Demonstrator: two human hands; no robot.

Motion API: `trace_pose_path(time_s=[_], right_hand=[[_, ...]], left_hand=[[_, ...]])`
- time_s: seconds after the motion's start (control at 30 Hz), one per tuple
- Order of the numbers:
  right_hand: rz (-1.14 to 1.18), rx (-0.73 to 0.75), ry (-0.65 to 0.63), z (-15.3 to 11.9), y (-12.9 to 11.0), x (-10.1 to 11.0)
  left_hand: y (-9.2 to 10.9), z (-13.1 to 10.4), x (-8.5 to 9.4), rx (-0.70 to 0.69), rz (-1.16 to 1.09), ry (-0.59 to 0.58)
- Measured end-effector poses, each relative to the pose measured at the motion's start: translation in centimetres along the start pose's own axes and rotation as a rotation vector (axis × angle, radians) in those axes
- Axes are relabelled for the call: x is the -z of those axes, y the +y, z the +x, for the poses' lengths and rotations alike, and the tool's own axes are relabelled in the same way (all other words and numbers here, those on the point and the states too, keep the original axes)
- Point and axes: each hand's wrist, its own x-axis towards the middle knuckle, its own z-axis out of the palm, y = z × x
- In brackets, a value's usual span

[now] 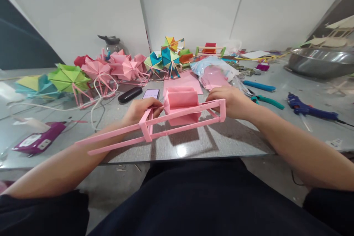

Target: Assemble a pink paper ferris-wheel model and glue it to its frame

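A pink paper wheel model (182,105) is held up above the near part of the table. Its folded-paper wheel sits in a frame of long pink strips (110,136), whose loose ends reach out to the left over my left forearm. My left hand (142,110) is closed at the wheel's left side, fingertips pinching near the axle and the frame's upright. On the other side, my right hand (232,102) grips the model's right end, with its fingers partly hidden behind the frame. Flat pink paper (184,81) lies on the table behind the wheel.
Finished paper wheels (96,68) in several colours line the back left. A phone (151,94) and black case (129,94) lie behind my left hand. Teal pliers (268,101), a blue glue gun (312,110) and a metal bowl (323,62) are on the right; a purple power strip (40,138) is left.
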Motion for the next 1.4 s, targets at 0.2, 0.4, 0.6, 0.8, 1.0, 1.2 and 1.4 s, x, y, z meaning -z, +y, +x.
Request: trace_pose_path(time_s=[0.2,0.4,0.6,0.8,1.0,1.2,1.4], right_hand=[[-0.059,0.0,-0.005,0.1,0.0,-0.2],[-0.089,-0.038,0.04,0.1,0.1,-0.6],[-0.117,-0.04,0.219,0.0,0.3,-1.1],[-0.081,-0.156,0.387,-0.2,-0.1,-0.2],[-0.03,-0.146,0.389,-0.2,-0.2,0.1],[-0.062,-0.14,0.453,0.0,-0.4,0.0],[-0.17,-0.152,0.495,0.1,-0.6,0.0]], left_hand=[[0.5,0.0,0.1,-0.008,0.022,0.013],[0.9,0.0,0.4,0.004,0.062,0.004],[1.2,-0.2,0.5,-0.014,0.061,0.023],[1.0,-0.1,0.6,0.012,0.062,0.033],[1.3,0.1,0.6,0.026,0.039,0.04],[1.2,0.2,1.0,0.021,0.064,0.047],[0.5,0.3,1.0,0.024,0.07,0.075]])
